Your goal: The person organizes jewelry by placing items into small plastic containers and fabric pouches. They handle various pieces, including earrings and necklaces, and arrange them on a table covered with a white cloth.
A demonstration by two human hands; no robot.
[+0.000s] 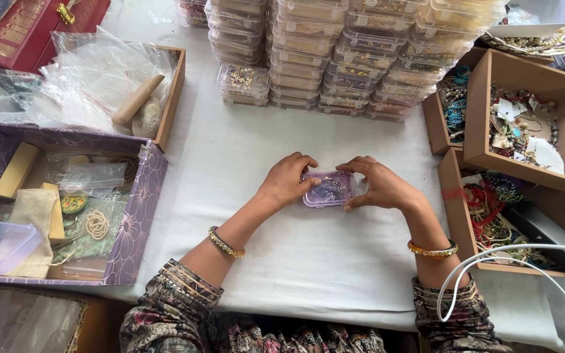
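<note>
Head view, looking down on a white-covered tabletop point(335, 261). At centre, a small clear lilac plastic box point(327, 189) lying flat on the cloth, tiny jewellery pieces visible through its lid. Left hand point(287, 182) curled against the box's left edge, fingers point(307, 161) bent over its far-left corner and pressing on it. Right hand point(380, 185) clasping the right edge the same way, thumb at the near corner, fingers closed on the lid. Gold bangles on both wrists. Far behind the hands, stacks of clear plastic boxes point(335, 59) filled with trinkets. To the right, wooden trays point(524, 124) heaped with beads and necklaces, and a white cable point(492, 261) looping near the right forearm. To the left, a purple patterned carton point(135, 216) holding pouches and plastic bags.
</note>
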